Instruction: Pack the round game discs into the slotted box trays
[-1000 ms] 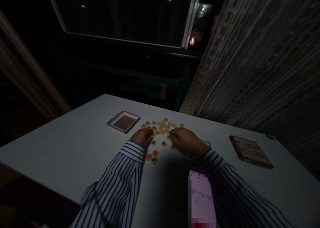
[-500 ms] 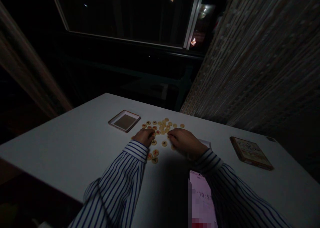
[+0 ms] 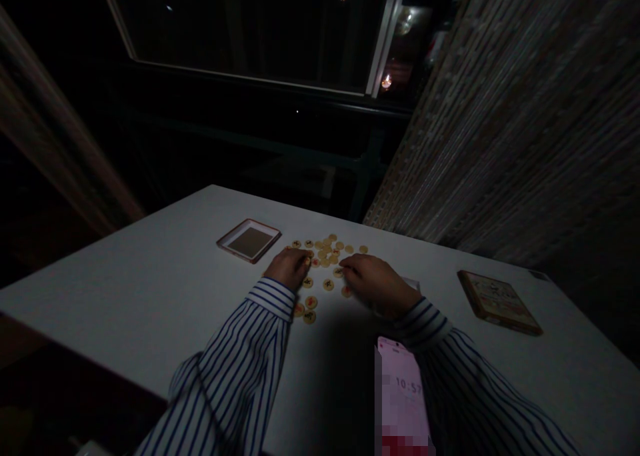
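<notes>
Round wooden Chinese chess pieces (image 3: pixel 328 285) lie loose across the middle of the white table, some with red or black characters up, others showing a plain side. My left hand (image 3: pixel 289 268) is at the left edge of the cluster, its fingers closed around a piece (image 3: pixel 307 261) at the fingertips. On the cluster's right side is my right hand (image 3: pixel 376 281), fingers curled together beside a black-lettered piece (image 3: pixel 339 272); whatever they hold is hidden. Several lettered pieces (image 3: pixel 309 317) sit closer to me, between my forearms.
An open shallow box or lid (image 3: pixel 235 249) lies to the left. A flat box with a printed top (image 3: pixel 500 301) is at the right. A lit phone (image 3: pixel 406 403) rests near my right forearm. Part of a white tray-like object (image 3: pixel 412 284) shows behind my right hand. Curtains (image 3: pixel 440 143) hang beyond.
My right hand has shifted slightly right, and a black-lettered piece now shows by its fingertips. My left hand has moved slightly up, over pieces that were visible at its fingertips.
</notes>
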Motion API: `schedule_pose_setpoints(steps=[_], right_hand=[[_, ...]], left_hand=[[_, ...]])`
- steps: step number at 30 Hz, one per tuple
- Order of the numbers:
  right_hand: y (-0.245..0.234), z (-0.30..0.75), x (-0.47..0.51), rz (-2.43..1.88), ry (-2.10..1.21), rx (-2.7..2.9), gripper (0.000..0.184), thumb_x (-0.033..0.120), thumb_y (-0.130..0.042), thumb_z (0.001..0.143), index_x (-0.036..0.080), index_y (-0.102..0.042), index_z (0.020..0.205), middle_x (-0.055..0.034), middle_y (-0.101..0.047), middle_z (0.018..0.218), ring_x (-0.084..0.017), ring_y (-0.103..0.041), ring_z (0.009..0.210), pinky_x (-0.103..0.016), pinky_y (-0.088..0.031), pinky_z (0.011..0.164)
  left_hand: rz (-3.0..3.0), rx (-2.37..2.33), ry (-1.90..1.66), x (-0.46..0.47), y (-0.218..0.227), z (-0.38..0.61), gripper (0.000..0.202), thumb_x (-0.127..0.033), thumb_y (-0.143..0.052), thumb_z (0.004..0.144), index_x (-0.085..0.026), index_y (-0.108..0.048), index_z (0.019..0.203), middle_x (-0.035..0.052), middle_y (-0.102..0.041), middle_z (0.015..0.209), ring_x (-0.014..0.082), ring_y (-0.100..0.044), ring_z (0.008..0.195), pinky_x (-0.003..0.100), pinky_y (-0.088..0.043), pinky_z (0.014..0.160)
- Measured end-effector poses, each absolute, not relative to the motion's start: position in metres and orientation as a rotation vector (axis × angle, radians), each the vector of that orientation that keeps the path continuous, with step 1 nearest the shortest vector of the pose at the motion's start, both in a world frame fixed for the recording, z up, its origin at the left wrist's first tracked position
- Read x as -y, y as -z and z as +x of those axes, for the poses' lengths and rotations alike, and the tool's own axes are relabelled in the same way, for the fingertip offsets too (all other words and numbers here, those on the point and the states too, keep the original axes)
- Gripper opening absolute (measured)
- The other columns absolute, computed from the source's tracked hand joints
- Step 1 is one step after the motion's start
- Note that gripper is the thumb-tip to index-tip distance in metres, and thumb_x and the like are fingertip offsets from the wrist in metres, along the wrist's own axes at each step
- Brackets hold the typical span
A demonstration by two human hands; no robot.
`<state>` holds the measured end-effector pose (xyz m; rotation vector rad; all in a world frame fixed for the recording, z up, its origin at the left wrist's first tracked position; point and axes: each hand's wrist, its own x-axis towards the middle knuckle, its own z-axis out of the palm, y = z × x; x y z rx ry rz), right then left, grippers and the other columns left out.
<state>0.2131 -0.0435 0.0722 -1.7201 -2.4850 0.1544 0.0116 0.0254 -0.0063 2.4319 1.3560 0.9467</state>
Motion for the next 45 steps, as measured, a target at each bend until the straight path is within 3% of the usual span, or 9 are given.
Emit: schedule_pose_setpoints(steps=[14, 26, 45], right_hand=[[-0.073, 0.235, 0.060, -1.680, -0.150, 2.265, 0.033, 0.028, -0.039, 0.086, 0.017, -0.061, 0.108, -0.0071, -0.063, 0.108, -0.018, -0.057, 0.099, -0.029, -0.040, 0.087], [-0.077, 0.258, 0.072, -1.666, -0.146, 2.075, 0.032, 0.029, -0.041, 0.085, 0.016, -0.061, 0.108, -0.0074, -0.065, 0.103, -0.018, -0.059, 0.092, -0.031, -0.044, 0.083], [-0.094, 0.288, 0.080, -1.618, -0.124, 2.074, 0.032, 0.030, -0.043, 0.085, 0.020, -0.061, 0.110, -0.0050, -0.064, 0.108, -0.019, -0.058, 0.097, -0.032, -0.045, 0.083]], left_hand=[[2.133, -1.125, -1.444, -0.020, 0.000, 0.021, 0.025, -0.023, -0.055, 0.074, -0.017, -0.058, 0.098, 0.0070, -0.062, 0.097, 0.0170, -0.060, 0.085, 0.031, -0.051, 0.078], [1.800, -1.049, -1.438, -0.007, -0.007, 0.031, 0.032, -0.032, -0.061, 0.071, -0.015, -0.061, 0.098, 0.0079, -0.065, 0.091, 0.0156, -0.061, 0.074, 0.030, -0.051, 0.071], [1.672, -1.010, -1.360, 0.013, -0.030, 0.063, 0.036, -0.035, -0.066, 0.067, -0.015, -0.063, 0.096, 0.0086, -0.067, 0.094, 0.0186, -0.062, 0.083, 0.034, -0.048, 0.080]])
